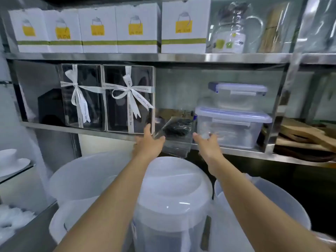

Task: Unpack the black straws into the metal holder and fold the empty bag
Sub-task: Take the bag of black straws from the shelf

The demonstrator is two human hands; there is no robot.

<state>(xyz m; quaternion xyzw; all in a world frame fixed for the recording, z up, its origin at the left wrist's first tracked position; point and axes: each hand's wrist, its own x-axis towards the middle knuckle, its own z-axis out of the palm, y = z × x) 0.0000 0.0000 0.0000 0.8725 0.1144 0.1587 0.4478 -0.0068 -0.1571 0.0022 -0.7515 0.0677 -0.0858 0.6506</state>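
A clear plastic bag of black straws lies on the middle steel shelf, and its lower part hangs over the shelf's front edge. My left hand is at the bag's left corner, thumb up and fingers closed on the plastic. My right hand is just right of the bag with its fingers spread, blurred, holding nothing. It is in front of the lower clear container. No metal holder is in view.
Two clear gift boxes with white ribbons stand left of the bag. Two stacked blue-clipped containers stand to its right. White boxes line the top shelf. Large white plastic tubs with lids sit below my arms. Wooden boards lie at far right.
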